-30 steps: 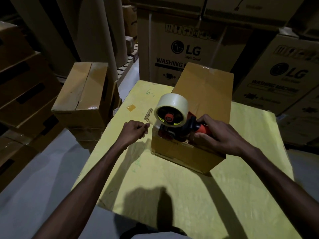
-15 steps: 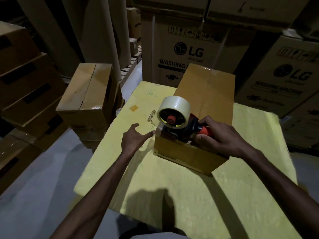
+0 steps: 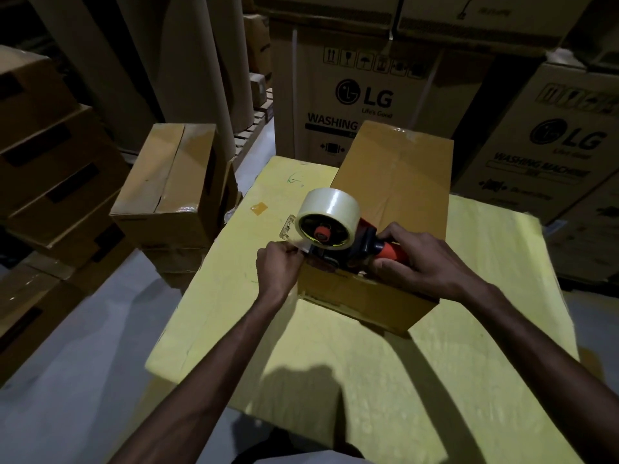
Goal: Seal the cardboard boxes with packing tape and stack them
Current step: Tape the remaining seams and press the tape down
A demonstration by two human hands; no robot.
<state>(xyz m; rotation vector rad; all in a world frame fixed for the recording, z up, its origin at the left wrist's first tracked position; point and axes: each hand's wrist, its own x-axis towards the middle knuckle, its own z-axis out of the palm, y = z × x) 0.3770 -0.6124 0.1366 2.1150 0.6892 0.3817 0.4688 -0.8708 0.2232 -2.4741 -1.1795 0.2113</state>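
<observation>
A brown cardboard box (image 3: 395,182) lies on the yellow table (image 3: 368,363), its top flaps closed. On the box's near end rests a tape dispenser (image 3: 335,236) with a clear tape roll (image 3: 330,209) and a red handle. My right hand (image 3: 418,259) grips that handle. My left hand (image 3: 279,264) pinches the loose tape end at the dispenser's front, by the box's near left corner.
A stack of taped boxes (image 3: 167,182) stands just left of the table. More cartons (image 3: 50,182) pile up at the far left. Large LG washing machine boxes (image 3: 361,95) wall off the back and right. Grey floor (image 3: 83,363) lies to the left.
My left hand let go, opened with a finger pointing at the tape, then closed in and pinched the tape end. My right hand and the dispenser stayed on the box.
</observation>
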